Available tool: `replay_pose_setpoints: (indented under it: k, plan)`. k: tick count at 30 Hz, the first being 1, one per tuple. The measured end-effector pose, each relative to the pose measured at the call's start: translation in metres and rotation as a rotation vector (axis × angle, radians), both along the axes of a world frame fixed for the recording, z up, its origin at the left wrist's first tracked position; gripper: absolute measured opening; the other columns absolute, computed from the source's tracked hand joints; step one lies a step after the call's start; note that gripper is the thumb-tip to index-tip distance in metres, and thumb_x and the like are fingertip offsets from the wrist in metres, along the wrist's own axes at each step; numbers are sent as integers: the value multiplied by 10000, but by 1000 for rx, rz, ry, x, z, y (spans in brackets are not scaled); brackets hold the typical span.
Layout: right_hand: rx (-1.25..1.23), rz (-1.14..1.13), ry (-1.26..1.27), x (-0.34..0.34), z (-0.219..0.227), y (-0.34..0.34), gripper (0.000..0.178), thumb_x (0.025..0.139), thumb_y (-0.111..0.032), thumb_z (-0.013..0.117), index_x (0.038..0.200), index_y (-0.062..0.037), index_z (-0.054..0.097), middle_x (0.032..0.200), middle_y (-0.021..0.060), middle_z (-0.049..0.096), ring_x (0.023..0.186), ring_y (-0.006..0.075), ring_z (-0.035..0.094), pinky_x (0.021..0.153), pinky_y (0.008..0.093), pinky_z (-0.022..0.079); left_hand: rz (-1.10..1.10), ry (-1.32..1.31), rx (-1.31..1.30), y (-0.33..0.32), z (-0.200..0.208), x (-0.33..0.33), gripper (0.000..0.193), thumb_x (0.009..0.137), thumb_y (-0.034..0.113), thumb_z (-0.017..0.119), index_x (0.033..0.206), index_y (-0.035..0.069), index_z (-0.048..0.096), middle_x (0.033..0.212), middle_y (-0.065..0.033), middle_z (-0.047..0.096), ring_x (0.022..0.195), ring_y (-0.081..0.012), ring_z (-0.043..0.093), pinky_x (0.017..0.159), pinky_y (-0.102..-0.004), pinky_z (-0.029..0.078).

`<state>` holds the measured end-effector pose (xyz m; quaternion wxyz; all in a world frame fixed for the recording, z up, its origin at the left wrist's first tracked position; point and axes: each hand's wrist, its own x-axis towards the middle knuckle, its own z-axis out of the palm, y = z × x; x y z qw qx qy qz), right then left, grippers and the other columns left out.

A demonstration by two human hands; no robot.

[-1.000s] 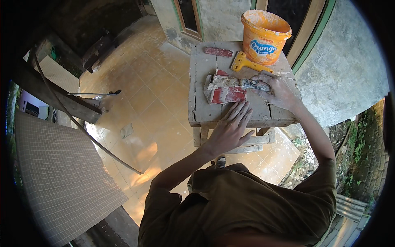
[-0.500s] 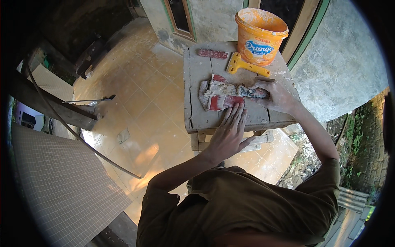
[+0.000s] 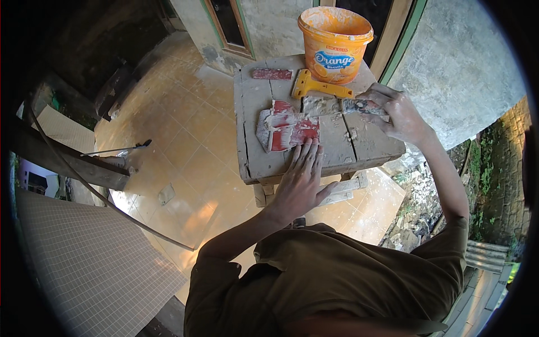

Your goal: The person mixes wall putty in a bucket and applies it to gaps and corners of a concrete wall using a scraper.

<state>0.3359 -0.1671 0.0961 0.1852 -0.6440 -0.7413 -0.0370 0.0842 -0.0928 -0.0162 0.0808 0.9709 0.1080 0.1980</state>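
Observation:
My right hand (image 3: 405, 117) grips the dark handle of a putty knife (image 3: 324, 105), whose blade is caked with pale putty. The blade points left, just right of and partly over a red flat piece (image 3: 295, 132) smeared with white putty. Under that red piece, a grey slab edge (image 3: 262, 130) sticks out on the left. My left hand (image 3: 297, 182) lies with its fingers stretched out, the fingertips on the near edge of the red piece. All of this is on a worn wooden table (image 3: 379, 143).
A yellow scraper (image 3: 320, 87) and a putty-stained red strip (image 3: 272, 74) lie at the table's far side. Behind them stands an orange bucket (image 3: 337, 53) with white-crusted inner walls. A rough grey wall (image 3: 460, 73) rises at the right; tiled floor (image 3: 191, 140) extends left.
My right hand has drawn the putty knife rightward and away from the middle of the red piece, uncovering more of it. My left hand stays at its near edge. The view has shifted slightly.

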Motion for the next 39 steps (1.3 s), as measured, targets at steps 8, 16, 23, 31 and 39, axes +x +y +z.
replay_pose_setpoints:
  k: [8,16,23,31,39]
  plan:
    - [374,-329,45,1,69,8,387,778,-111,678,1135,8,586,1005,184,640,842,278,662,774,359,547,-53,-92,-183,2,7,-11,665,904,348,554,1329,-121,349,1433,-284,274,1376,-368,224,1131,-447,191]
    - [181,-339,-202,43,84,85,463,802,-199,716,1175,18,549,977,180,672,869,253,675,803,326,553,-164,-309,-346,18,21,-31,439,857,152,624,1231,-51,518,1351,-199,454,1299,-335,394,1078,-412,323]
    - [519,-304,-301,12,67,57,379,821,-151,688,1151,9,596,1143,189,618,1056,287,606,952,386,475,15,-571,-392,49,20,-55,330,808,1,604,1130,-66,573,1229,-194,569,1236,-312,487,1028,-380,373]
    - [-122,62,276,-50,-32,39,491,769,-218,720,1141,69,579,1102,214,623,1064,335,574,963,384,449,214,-667,-440,67,7,-60,296,821,12,608,1110,-36,566,1134,-197,603,1069,-301,590,941,-366,440]
    - [-82,60,51,-69,-75,60,833,710,-379,754,1344,26,395,1304,212,480,1245,350,411,1060,480,303,209,-743,-532,69,-11,-53,342,829,10,607,1153,-31,506,1133,-189,601,1067,-289,585,944,-366,433]
